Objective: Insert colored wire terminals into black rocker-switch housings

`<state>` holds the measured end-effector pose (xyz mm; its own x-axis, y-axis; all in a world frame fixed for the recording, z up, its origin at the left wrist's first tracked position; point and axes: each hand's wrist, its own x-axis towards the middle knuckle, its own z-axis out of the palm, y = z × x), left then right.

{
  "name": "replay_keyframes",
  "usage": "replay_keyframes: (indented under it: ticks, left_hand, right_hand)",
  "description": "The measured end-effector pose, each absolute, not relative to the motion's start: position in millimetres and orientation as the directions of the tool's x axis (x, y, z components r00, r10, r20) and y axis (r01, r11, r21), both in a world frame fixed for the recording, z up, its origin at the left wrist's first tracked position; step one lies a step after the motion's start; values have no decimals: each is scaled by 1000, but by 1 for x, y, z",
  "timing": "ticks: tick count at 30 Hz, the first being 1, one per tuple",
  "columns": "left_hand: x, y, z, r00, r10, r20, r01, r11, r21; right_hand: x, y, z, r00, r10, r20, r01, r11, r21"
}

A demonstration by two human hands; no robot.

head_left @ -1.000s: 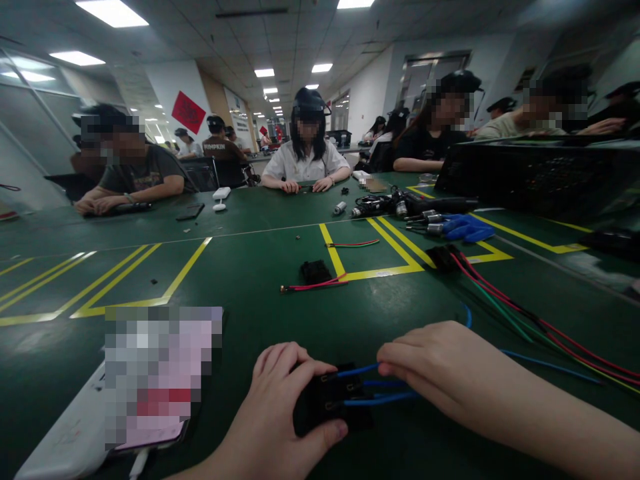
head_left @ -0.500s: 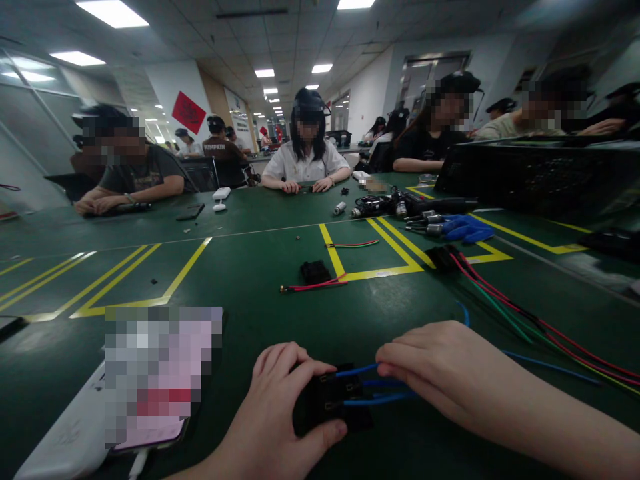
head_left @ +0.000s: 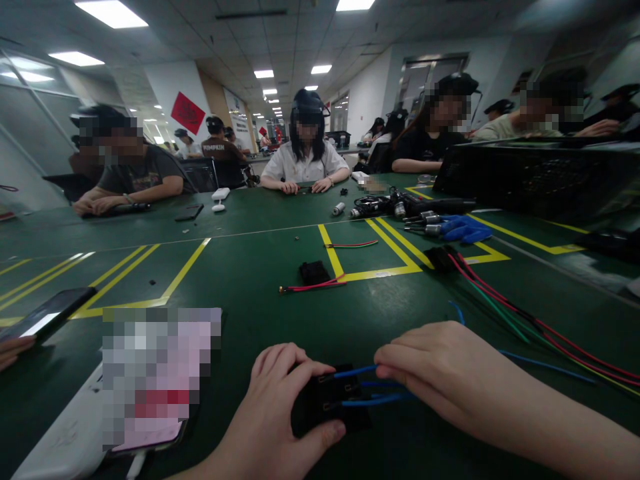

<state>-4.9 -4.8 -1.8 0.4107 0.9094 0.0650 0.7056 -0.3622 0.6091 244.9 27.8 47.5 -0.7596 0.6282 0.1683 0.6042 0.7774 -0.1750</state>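
A small black connector block [head_left: 330,403] lies on the green table [head_left: 250,280] near its front edge. My left hand [head_left: 277,407] is closed around that block, thumb under it and fingers over its top. Several blue wires [head_left: 360,387] run out of the block to the right. My right hand [head_left: 440,373] pinches those blue wires close to the block, fingers pressed together.
A pixelated phone [head_left: 155,373] lies at left on a white slab. A second black block [head_left: 315,272] with a red wire [head_left: 313,287] sits mid-table. Red and green wires [head_left: 505,303] trail right. Blue-handled tools [head_left: 460,230] lie beyond. Another person's hand holds a phone [head_left: 45,313] at the left edge. Several people sit around.
My hands have stayed on the block and wires. A dark phone held by another person's hand has slid into view at the left edge.
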Motion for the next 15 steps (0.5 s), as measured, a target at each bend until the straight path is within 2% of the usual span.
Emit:
replay_keyframes:
  ticks: [8, 15]
  left_hand:
    - [-5, -5, -1, 408, 912, 45, 705, -346, 620]
    - [-5, -4, -1, 408, 912, 53, 707, -352, 613]
  right_hand:
    - [240, 31, 47, -710, 704, -27, 699, 699, -153]
    - [244, 29, 48, -760, 633, 147, 612, 773, -168]
